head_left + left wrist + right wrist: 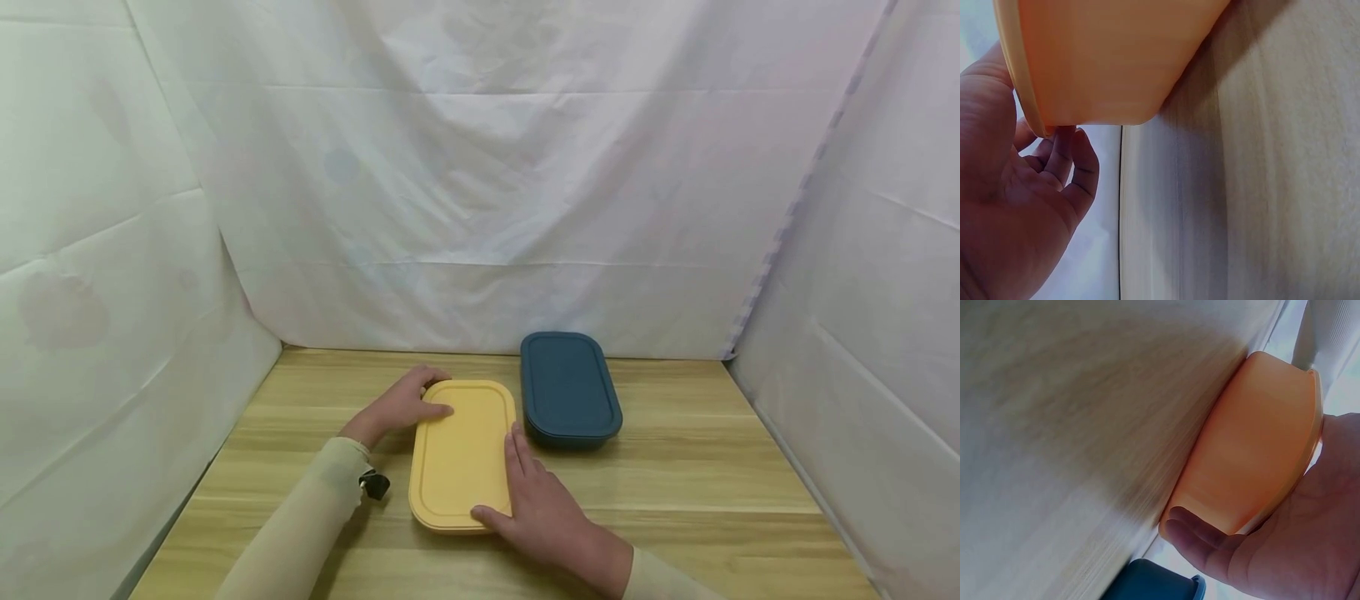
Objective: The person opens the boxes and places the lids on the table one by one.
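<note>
On the wooden table (720, 467), near the front, a yellow box (457, 479) sits between a person's two hands. Its lid (472, 425) is on, and the box looks more orange in the two wrist views. The left hand (397, 406) is at the far left corner. Its thumb (437, 411) lies on top of the lid, and its other fingers (1085, 169) bend around the far end, just below the rim. So the corner is between thumb and fingers, and the hand grips it. Some of these fingertips are hidden by the box.

The right hand (542, 504) is at the near right part. Its thumb sits on the lid close to the near edge, spread away from the other fingers. Those fingers lie close together along the right side, and the right wrist view shows two tips bent against the side wall. The hand holds that side. How hard either hand squeezes, I cannot tell.

A dark blue box (570, 387) with a lid stands just beside the yellow one, to the right and farther back. Behind the table hangs a creased white cloth (487, 183). A small black thing (374, 484) is at the left sleeve (315, 508).
</note>
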A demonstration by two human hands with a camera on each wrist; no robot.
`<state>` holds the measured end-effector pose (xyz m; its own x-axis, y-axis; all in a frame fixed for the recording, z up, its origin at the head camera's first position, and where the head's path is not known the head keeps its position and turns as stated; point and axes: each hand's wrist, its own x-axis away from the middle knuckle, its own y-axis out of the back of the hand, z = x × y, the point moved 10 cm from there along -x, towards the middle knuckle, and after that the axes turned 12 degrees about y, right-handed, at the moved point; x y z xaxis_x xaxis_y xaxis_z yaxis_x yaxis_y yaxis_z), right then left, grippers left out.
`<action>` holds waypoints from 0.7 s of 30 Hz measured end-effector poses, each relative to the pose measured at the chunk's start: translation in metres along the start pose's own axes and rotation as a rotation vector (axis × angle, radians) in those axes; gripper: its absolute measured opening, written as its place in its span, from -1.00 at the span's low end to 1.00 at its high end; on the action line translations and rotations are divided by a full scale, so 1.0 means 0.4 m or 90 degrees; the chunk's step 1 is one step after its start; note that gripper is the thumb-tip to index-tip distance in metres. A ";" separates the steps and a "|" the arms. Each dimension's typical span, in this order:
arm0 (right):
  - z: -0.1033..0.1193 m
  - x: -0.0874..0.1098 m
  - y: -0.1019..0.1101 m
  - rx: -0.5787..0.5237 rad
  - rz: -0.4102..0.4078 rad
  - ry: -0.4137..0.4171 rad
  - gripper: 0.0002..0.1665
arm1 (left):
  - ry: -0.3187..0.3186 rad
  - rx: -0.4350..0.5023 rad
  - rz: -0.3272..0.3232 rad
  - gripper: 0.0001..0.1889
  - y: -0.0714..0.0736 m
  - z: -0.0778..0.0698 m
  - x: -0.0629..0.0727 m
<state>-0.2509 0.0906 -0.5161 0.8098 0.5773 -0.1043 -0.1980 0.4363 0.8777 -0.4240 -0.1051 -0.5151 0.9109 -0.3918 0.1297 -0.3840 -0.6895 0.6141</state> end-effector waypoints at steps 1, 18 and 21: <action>0.000 0.000 0.000 -0.001 0.000 -0.001 0.44 | 0.001 0.002 0.000 -0.34 0.000 -0.001 0.000; -0.007 -0.002 -0.007 -0.004 0.004 -0.009 0.47 | -0.017 -0.016 0.018 -0.52 -0.002 -0.011 -0.004; -0.007 -0.002 -0.007 -0.004 0.004 -0.008 0.47 | -0.025 -0.018 0.021 -0.55 -0.002 -0.017 -0.004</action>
<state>-0.2527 0.0910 -0.5199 0.8154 0.5714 -0.0930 -0.2069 0.4376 0.8750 -0.4242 -0.0999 -0.5106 0.8912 -0.4376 0.1194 -0.4080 -0.6584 0.6324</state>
